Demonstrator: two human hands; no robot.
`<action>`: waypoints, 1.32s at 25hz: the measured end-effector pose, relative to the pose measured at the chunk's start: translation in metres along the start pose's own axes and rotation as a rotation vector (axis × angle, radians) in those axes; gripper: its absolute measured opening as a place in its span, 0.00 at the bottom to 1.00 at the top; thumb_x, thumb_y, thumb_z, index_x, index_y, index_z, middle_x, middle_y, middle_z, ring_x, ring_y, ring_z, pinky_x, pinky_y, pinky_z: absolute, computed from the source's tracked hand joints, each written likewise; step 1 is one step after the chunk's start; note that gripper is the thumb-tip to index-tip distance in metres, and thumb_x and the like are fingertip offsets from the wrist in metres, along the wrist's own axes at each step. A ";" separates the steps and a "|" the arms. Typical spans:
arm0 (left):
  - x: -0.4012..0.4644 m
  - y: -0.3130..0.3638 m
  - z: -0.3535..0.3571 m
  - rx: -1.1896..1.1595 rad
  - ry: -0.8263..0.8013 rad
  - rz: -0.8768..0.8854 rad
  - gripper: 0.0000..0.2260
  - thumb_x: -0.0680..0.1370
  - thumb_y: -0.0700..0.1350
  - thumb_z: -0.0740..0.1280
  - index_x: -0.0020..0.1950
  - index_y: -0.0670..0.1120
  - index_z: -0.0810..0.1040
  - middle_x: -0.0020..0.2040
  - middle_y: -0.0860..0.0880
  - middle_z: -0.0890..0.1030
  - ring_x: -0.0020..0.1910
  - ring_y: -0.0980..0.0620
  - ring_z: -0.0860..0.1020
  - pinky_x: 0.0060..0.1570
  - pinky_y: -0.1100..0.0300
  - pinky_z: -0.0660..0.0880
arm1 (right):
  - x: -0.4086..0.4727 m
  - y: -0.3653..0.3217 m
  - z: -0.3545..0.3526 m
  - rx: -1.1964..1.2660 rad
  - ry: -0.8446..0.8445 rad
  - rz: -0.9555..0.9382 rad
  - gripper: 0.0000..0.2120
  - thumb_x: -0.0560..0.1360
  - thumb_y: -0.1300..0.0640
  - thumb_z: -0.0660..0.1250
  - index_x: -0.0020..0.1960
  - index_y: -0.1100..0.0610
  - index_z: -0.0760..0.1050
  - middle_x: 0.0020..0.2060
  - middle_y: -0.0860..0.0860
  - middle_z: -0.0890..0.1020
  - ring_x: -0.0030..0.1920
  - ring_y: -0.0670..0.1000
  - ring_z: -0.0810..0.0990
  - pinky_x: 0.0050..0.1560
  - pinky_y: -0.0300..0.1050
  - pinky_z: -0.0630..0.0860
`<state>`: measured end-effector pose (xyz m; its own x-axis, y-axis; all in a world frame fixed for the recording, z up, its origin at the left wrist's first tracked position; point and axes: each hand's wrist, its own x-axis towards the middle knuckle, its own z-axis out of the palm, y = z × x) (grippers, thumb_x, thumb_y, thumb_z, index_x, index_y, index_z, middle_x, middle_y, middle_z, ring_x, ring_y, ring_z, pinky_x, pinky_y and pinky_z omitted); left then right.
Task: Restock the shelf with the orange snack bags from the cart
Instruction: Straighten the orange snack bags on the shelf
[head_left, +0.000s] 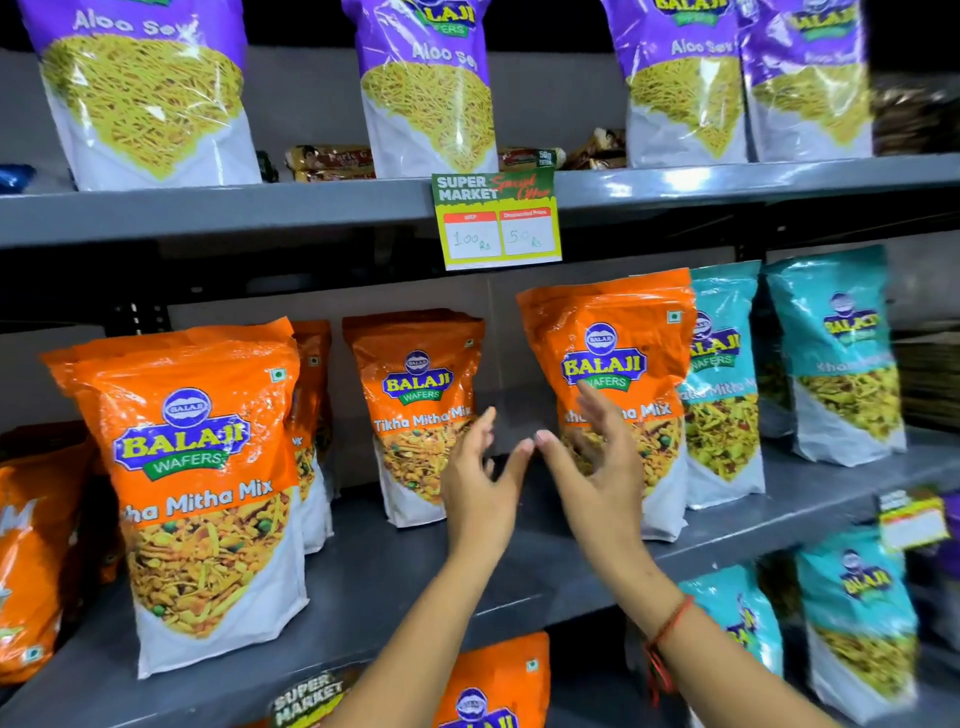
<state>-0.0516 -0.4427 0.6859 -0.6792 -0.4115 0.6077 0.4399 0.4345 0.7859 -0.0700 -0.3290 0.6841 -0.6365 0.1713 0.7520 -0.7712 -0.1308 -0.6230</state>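
Note:
Orange snack bags stand upright on the grey middle shelf: a front one at the left, one in the middle and one at the right. My left hand hovers with fingers apart just in front of the middle bag's right edge. My right hand is open too, its fingers spread in front of the right orange bag's lower half. Neither hand holds anything. The cart is out of view.
Teal snack bags stand right of the orange ones. Purple bags line the upper shelf, with a price tag hanging from its edge. Another orange bag and teal bags sit on the shelf below.

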 end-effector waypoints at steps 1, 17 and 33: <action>-0.004 0.005 0.013 -0.032 -0.106 -0.036 0.25 0.73 0.48 0.73 0.69 0.51 0.72 0.66 0.51 0.76 0.66 0.51 0.75 0.59 0.64 0.73 | 0.003 -0.002 -0.020 -0.022 0.078 -0.025 0.26 0.72 0.60 0.73 0.68 0.51 0.70 0.62 0.40 0.74 0.65 0.41 0.73 0.64 0.41 0.72; -0.021 -0.007 0.061 -0.108 -0.201 -0.262 0.30 0.68 0.46 0.77 0.67 0.58 0.70 0.63 0.50 0.79 0.62 0.50 0.78 0.63 0.46 0.75 | -0.005 0.050 -0.110 -0.432 -0.192 0.252 0.41 0.70 0.59 0.75 0.76 0.46 0.59 0.69 0.43 0.72 0.67 0.54 0.75 0.62 0.55 0.77; -0.064 0.002 -0.076 0.186 0.253 -0.207 0.31 0.67 0.54 0.77 0.68 0.59 0.70 0.53 0.58 0.77 0.60 0.50 0.78 0.63 0.45 0.74 | -0.050 0.019 0.005 -0.179 -0.520 0.313 0.38 0.68 0.62 0.75 0.72 0.45 0.63 0.62 0.45 0.78 0.63 0.49 0.78 0.63 0.51 0.77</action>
<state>0.0374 -0.4769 0.6576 -0.5659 -0.6807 0.4652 0.1782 0.4499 0.8751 -0.0531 -0.3451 0.6357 -0.7871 -0.3516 0.5068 -0.5635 0.0757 -0.8226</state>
